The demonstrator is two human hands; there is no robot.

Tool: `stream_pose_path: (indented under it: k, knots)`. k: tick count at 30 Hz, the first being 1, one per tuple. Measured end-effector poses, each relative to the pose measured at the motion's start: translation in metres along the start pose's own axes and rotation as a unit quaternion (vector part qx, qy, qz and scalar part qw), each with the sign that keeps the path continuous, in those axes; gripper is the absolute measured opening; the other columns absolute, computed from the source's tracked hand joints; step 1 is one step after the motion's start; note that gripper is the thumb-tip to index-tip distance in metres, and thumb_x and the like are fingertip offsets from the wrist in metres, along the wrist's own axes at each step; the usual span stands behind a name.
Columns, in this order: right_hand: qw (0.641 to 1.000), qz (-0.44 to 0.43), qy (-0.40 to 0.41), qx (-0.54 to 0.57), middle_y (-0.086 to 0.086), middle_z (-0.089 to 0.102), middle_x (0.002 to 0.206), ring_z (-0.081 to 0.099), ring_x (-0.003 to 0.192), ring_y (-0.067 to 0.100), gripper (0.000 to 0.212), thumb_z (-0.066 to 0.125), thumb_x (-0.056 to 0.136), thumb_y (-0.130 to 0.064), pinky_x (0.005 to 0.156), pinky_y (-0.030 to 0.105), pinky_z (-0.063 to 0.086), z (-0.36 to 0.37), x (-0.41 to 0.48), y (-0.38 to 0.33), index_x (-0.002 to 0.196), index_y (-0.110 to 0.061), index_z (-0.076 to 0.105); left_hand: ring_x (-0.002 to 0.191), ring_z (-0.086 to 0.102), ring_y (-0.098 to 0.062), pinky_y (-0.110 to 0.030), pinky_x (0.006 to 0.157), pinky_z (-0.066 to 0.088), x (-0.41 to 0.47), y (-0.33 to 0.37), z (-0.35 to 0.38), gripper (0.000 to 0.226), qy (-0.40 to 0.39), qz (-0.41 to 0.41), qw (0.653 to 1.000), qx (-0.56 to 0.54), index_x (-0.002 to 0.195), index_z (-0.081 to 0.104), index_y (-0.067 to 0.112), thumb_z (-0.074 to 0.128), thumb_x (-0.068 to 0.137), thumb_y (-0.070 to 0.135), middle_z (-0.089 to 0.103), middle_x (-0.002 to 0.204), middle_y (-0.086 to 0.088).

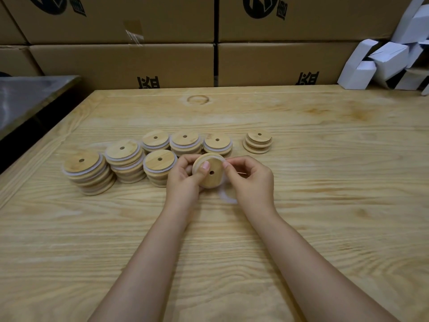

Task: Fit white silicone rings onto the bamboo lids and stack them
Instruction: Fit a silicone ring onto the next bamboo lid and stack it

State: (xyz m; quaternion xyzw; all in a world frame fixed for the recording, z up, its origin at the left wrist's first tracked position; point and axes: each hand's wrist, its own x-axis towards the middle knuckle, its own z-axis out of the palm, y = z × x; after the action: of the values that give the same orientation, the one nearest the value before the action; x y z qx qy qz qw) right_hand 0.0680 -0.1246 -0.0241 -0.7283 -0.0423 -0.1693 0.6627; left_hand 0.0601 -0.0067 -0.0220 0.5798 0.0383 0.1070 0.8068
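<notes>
Bamboo lid (210, 174), tilted up with its small hole showing, is held over the middle of the wooden desk (325, 182). The left hand (183, 180) grips it, thumb laid across its face. The right hand (250, 180) pinches a white silicone ring (226, 197) at the lid's upper right rim, and the ring's blurred loop hangs below. Six ringed stacks (125, 159) stand between the hands and the desk's left edge, with one bare stack (257, 142) apart from them, towards the far edge.

Just the one cam on my head, wide-angle, looking forward and down over the desk (325, 205), close above my hands, boxes (120, 63) at the back.
</notes>
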Motion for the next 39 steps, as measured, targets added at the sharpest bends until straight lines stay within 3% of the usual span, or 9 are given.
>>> stream_pose_path:
  k: [9, 15, 18, 21, 24, 28, 31, 34, 39]
  knots:
    - [0.996, 0.049, 0.001, 0.072, -0.008, 0.070, 0.079, 0.063, 0.071, -0.002, 0.016, 0.067, 0.082, -0.002, 0.074, 0.020, 0.051, -0.0007, 0.0015, 0.0007, 0.073, -0.015, 0.068, 0.075, 0.067, -0.005, -0.027, 0.069, 0.057, 0.0031, -0.0056, -0.0025, 0.020, -0.012, 0.008, 1.000, -0.023, 0.095, 0.057, 0.017, 0.052, 0.090, -0.002, 0.071, 0.076, 0.010]
    - [0.996, 0.047, -0.019, 0.077, -0.009, 0.070, 0.078, 0.062, 0.070, -0.004, 0.012, 0.067, 0.083, -0.002, 0.068, 0.011, 0.047, -0.0046, 0.0055, 0.0015, 0.077, -0.012, 0.069, 0.077, 0.067, -0.009, -0.032, 0.072, 0.057, 0.0027, -0.0033, -0.0035, 0.017, -0.033, -0.010, 0.999, -0.030, 0.096, 0.057, 0.015, 0.053, 0.090, 0.000, 0.070, 0.082, 0.003]
    - [0.997, 0.030, -0.001, 0.069, -0.007, 0.069, 0.078, 0.061, 0.070, -0.003, 0.009, 0.066, 0.084, -0.004, 0.067, 0.011, 0.047, -0.0068, 0.0079, 0.0012, 0.080, -0.012, 0.069, 0.076, 0.066, -0.012, -0.036, 0.067, 0.057, -0.0014, -0.0036, -0.0008, 0.014, -0.057, -0.001, 0.998, 0.026, 0.096, 0.058, 0.014, 0.062, 0.083, 0.011, 0.067, 0.086, -0.001]
    - [0.998, 0.021, -0.017, 0.054, -0.007, 0.068, 0.077, 0.061, 0.068, -0.001, 0.015, 0.065, 0.085, -0.004, 0.066, 0.014, 0.048, -0.0054, 0.0065, -0.0001, 0.078, -0.018, 0.066, 0.075, 0.064, -0.015, -0.037, 0.067, 0.055, -0.0037, -0.0050, 0.0024, 0.011, -0.051, 0.012, 0.995, 0.081, 0.094, 0.059, 0.012, 0.062, 0.085, 0.008, 0.067, 0.085, -0.004]
    - [1.000, -0.010, -0.020, 0.007, -0.005, 0.068, 0.079, 0.063, 0.071, 0.005, 0.017, 0.068, 0.084, -0.007, 0.068, 0.021, 0.051, -0.0037, 0.0029, -0.0003, 0.078, -0.023, 0.065, 0.077, 0.064, -0.017, -0.040, 0.075, 0.053, -0.0031, -0.0048, 0.0025, 0.011, -0.036, 0.009, 0.996, 0.079, 0.096, 0.060, 0.011, 0.059, 0.088, 0.004, 0.068, 0.084, -0.005]
    - [0.990, -0.118, -0.003, -0.071, 0.000, 0.069, 0.085, 0.063, 0.080, 0.012, 0.004, 0.069, 0.081, -0.006, 0.076, 0.028, 0.051, -0.0029, -0.0008, -0.0005, 0.085, -0.007, 0.069, 0.073, 0.065, -0.010, -0.035, 0.071, 0.054, -0.0006, -0.0050, 0.0009, 0.014, -0.024, 0.008, 0.999, 0.033, 0.095, 0.057, 0.013, 0.055, 0.090, 0.001, 0.069, 0.080, 0.002]
    - [0.996, -0.080, 0.013, -0.038, -0.006, 0.070, 0.084, 0.064, 0.084, 0.006, 0.008, 0.070, 0.081, -0.005, 0.079, 0.023, 0.050, -0.0031, -0.0018, -0.0023, 0.079, -0.013, 0.069, 0.071, 0.065, -0.004, -0.025, 0.067, 0.055, 0.0000, -0.0054, 0.0005, 0.020, -0.039, 0.017, 0.999, 0.019, 0.094, 0.055, 0.015, 0.052, 0.090, -0.004, 0.070, 0.074, 0.008]
    - [0.999, -0.032, 0.017, 0.014, -0.010, 0.069, 0.082, 0.065, 0.082, 0.003, 0.017, 0.070, 0.081, -0.003, 0.078, 0.018, 0.049, -0.0028, -0.0018, -0.0036, 0.075, -0.019, 0.067, 0.077, 0.064, -0.004, -0.028, 0.076, 0.054, 0.0000, -0.0048, -0.0002, 0.024, -0.043, 0.029, 0.998, 0.021, 0.095, 0.055, 0.017, 0.050, 0.090, -0.006, 0.069, 0.076, 0.011]
    - [0.995, 0.007, 0.017, 0.095, -0.005, 0.071, 0.083, 0.066, 0.080, 0.001, 0.009, 0.070, 0.080, 0.000, 0.074, 0.011, 0.048, -0.0034, -0.0012, -0.0040, 0.078, -0.009, 0.070, 0.080, 0.063, -0.003, -0.031, 0.081, 0.053, -0.0009, -0.0039, -0.0014, 0.026, -0.049, 0.038, 0.998, 0.019, 0.098, 0.056, 0.017, 0.049, 0.090, -0.007, 0.069, 0.078, 0.014]
